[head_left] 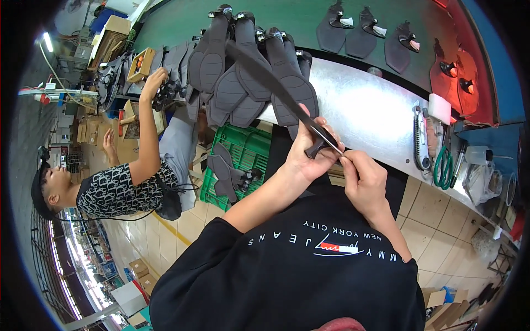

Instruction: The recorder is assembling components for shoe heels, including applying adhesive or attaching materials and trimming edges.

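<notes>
My left hand [305, 154] is closed round the near end of a long dark grey padded piece [270, 83], seen edge-on, which slants up and away to the left. A small black plastic part [319, 148] sticks out from that end, beside my palm. Against the same end, my right hand [367, 182] is closed in a pinch between thumb and forefinger. A thin light line runs along the piece toward this pinch; whether it is a thread, a tool or an edge I cannot tell. Just beyond, similar dark padded pieces [237, 91] lie heaped.
Beyond my hands stretches a metal table [359, 99], with a green belt [176, 27] carrying padded pieces behind it. Green-handled scissors [443, 171] and a cutter [420, 140] lie right. A green crate [259, 146] stands below left. A co-worker [118, 187] reaches toward parts at left.
</notes>
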The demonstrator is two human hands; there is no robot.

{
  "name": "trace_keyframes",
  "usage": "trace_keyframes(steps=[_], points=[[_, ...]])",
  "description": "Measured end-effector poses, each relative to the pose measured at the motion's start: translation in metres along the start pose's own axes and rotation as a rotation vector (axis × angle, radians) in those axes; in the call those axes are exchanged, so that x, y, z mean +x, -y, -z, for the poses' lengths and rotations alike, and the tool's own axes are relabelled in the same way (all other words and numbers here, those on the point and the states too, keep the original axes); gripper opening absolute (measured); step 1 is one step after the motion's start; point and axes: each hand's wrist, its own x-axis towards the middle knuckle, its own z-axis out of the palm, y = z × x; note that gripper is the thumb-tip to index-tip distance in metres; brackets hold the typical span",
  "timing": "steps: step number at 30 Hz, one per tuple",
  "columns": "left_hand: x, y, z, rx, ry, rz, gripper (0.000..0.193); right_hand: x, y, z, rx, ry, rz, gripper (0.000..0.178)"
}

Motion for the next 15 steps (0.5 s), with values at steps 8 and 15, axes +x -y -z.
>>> trace_keyframes(steps=[8,15], points=[[0.009,-0.007,0.011,0.196,-0.125,-0.168,0.056,-0.009,0.002,-0.011,-0.005,0.091,-0.038,0.006],[0.025,-0.004,-0.006,0.379,-0.374,-0.233,0.064,-0.026,0.011,-0.02,0.057,0.317,0.109,0.007]])
